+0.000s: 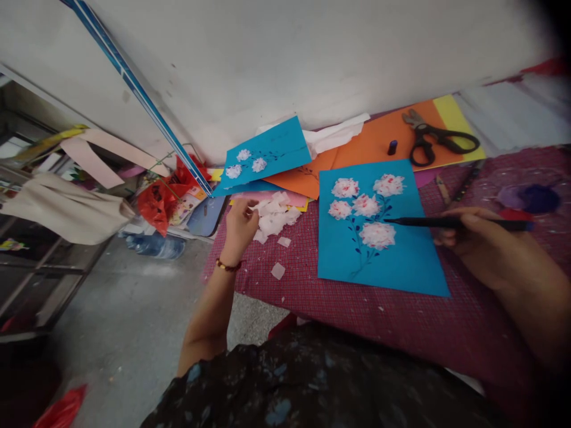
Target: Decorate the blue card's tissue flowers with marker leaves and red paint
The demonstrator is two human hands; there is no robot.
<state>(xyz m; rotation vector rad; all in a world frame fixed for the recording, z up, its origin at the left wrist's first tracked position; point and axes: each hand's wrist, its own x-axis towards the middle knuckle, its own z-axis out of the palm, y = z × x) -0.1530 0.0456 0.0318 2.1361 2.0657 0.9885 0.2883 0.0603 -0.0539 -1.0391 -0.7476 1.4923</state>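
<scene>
1. Fingers of the right hand (495, 249) wrap a black pen (439, 222), slanted so its tip reaches the flowered blue card (410, 255), near right.
2. Left hand (239, 226), fingertips nearly meeting, at white paper scraps (274, 220); any grip is unclear.
3. Far right, scissors (427, 130) lie aside.

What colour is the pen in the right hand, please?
The pen looks mostly black in the head view.

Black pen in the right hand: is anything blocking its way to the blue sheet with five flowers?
Nothing visible does. The right hand holds the black pen over the blue sheet, tip beside the flowers; the scissors lie beyond the sheet.
</scene>
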